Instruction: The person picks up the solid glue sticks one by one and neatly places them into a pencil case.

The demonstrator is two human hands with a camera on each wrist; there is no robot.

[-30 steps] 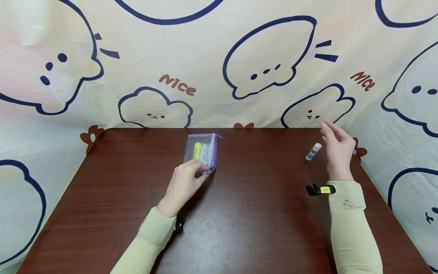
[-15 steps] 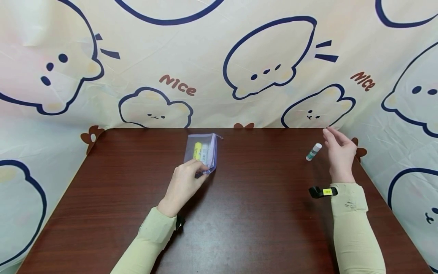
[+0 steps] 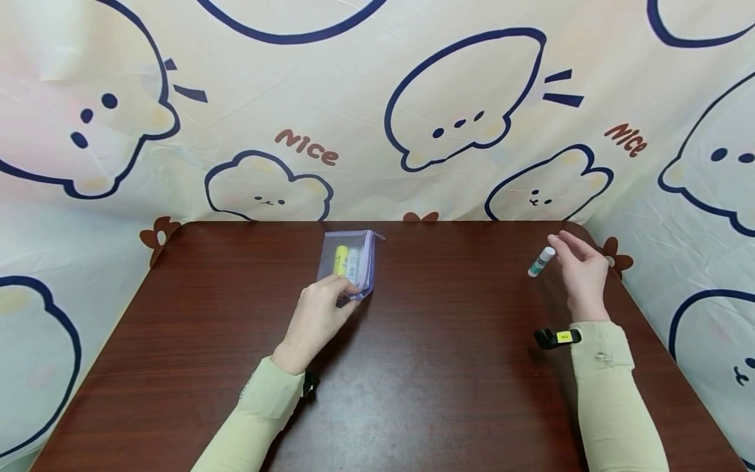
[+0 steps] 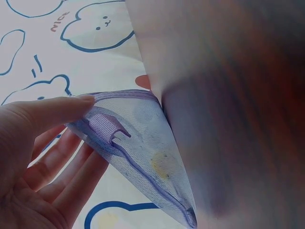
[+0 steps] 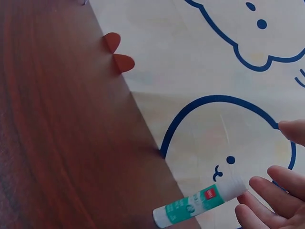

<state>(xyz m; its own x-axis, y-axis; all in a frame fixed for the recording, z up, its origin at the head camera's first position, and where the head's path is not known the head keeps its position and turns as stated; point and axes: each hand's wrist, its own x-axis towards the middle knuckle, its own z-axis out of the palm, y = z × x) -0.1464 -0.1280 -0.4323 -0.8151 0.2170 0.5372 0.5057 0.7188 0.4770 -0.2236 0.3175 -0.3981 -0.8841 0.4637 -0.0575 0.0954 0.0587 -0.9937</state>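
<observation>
My left hand (image 3: 315, 318) pinches the near edge of a purple mesh zip pouch (image 3: 331, 241) on the table. In the left wrist view the pouch (image 4: 138, 114) is held open at its zipper side, the thumb (image 4: 62, 109) on its rim. Inside the mesh lie a yellow stick (image 3: 340, 259) and a whitish stick (image 3: 352, 263). At the right, a white-and-green glue stick (image 3: 540, 262) stands on the table. My right hand (image 3: 585, 275) is beside its cap, thumb and fingers apart. In the right wrist view the fingers (image 5: 271, 195) lie close to the cap; contact is unclear.
The brown table (image 3: 413, 367) reaches to a cartoon-printed cloth (image 3: 366, 85) at the back and on both sides. A black wrist camera (image 3: 554, 338) sticks out left of the right cuff.
My right hand has come down from behind and right of the glue stick to beside its cap. The left hand and the pouch have stayed in place.
</observation>
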